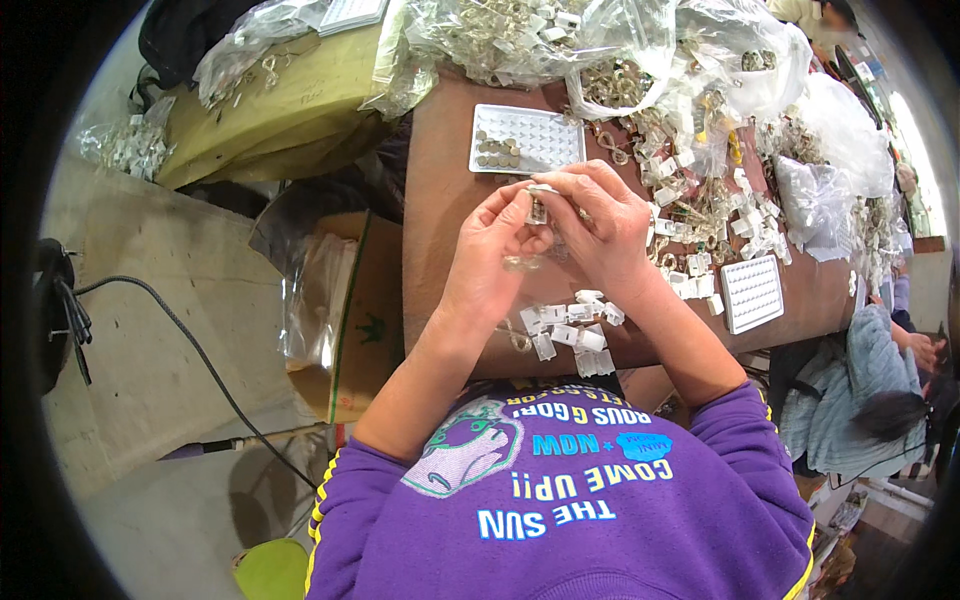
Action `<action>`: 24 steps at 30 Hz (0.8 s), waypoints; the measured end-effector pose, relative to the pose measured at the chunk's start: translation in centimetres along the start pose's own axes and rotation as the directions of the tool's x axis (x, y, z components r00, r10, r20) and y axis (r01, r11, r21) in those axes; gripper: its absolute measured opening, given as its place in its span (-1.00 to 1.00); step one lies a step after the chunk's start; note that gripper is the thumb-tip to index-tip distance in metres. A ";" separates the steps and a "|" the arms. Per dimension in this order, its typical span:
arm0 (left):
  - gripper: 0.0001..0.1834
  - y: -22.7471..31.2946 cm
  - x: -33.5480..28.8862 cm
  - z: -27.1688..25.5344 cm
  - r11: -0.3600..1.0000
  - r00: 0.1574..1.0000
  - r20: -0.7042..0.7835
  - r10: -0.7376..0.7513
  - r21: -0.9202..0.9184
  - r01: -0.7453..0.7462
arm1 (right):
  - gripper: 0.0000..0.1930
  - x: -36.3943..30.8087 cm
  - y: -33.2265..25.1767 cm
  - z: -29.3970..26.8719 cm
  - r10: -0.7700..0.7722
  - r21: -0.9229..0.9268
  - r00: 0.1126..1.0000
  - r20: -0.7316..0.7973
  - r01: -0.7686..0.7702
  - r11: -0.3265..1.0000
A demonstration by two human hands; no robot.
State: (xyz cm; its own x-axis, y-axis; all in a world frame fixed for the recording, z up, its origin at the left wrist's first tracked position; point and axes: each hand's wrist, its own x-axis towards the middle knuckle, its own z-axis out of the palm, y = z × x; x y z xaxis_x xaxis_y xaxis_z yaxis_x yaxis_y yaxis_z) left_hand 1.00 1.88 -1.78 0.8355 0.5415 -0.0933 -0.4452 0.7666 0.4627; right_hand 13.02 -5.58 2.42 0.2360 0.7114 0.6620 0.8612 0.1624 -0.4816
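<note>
My left hand [487,255] and my right hand [606,225] meet over the brown table, fingertips pinched together. Between them they grip a small clear plastic piece [538,208] with something shiny in it; its exact kind is too small to make out. Another clear bit [521,263] hangs under the curled fingers of the left hand. Just beyond the hands lies a white compartment tray [555,150] with several round silver discs, like button cells [497,152], at its left side. Closer to my body, a loose group of small white plastic cases [573,330] rests beneath my wrists.
Another white tray [752,294] sits by the right table edge. Heaps of small white cases with cords [690,215] and clear plastic bags [620,50] cover the far and right side. An open cardboard box [365,320] stands left; a person in a grey-blue top [850,390] is at right.
</note>
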 end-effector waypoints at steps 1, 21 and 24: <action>-0.78 0.4 -0.1 -0.1 0.998 1.000 0.010 -0.026 -0.065 0.027 | -0.75 -0.1 0.0 -0.1 -0.060 0.002 0.998 0.001 0.060 0.998; -0.72 -0.5 -0.5 1.1 0.852 0.999 -0.008 0.054 0.522 -0.041 | -0.78 -0.9 1.6 -3.5 -0.289 -0.082 0.945 0.153 0.304 0.949; -0.74 -0.6 -0.4 0.8 0.865 0.999 0.026 0.022 0.500 -0.032 | -0.79 -1.1 1.7 -3.2 -0.288 -0.103 0.952 0.101 0.298 0.949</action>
State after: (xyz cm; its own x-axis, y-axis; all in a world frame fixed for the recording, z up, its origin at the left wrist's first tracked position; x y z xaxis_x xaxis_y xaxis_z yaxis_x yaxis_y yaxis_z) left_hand 1.21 0.95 -1.35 0.8336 0.5491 -0.0601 -0.2509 0.4733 0.8444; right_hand 15.68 -8.25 2.75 -0.0689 0.6997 0.7111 0.9338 0.2961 -0.2009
